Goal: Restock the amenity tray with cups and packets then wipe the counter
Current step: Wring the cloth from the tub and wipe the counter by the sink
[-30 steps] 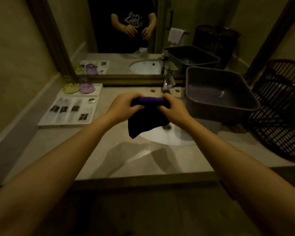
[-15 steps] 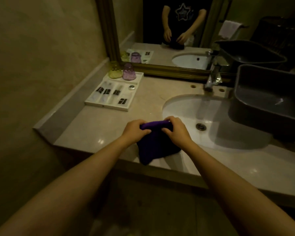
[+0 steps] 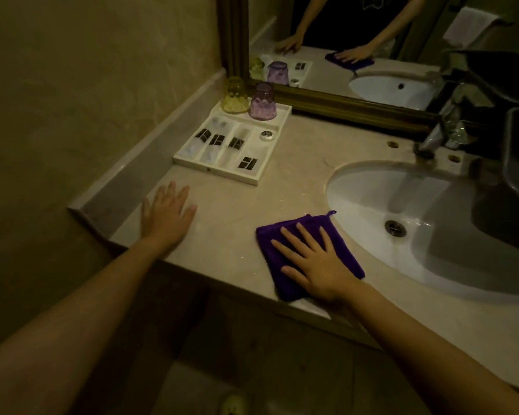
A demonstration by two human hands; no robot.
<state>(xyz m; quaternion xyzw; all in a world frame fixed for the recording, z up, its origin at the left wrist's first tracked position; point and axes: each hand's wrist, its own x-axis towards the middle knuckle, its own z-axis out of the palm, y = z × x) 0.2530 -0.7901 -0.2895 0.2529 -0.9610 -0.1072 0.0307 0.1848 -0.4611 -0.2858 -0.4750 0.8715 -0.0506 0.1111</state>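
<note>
place: dim hotel-style bathroom | evidence: beige stone counter with inset white sink | gold-framed mirror | white amenity tray holding packets and upturned yellow cup, purple cup

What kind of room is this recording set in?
Probably a hotel or guesthouse bathroom: a stone counter with a sunken sink, a framed mirror behind it, and an amenity tray holding packets, a yellow cup and a purple cup.

The counter looked like polished beige stone; the cloth was matt purple fabric, the sink glossy white ceramic.
</note>
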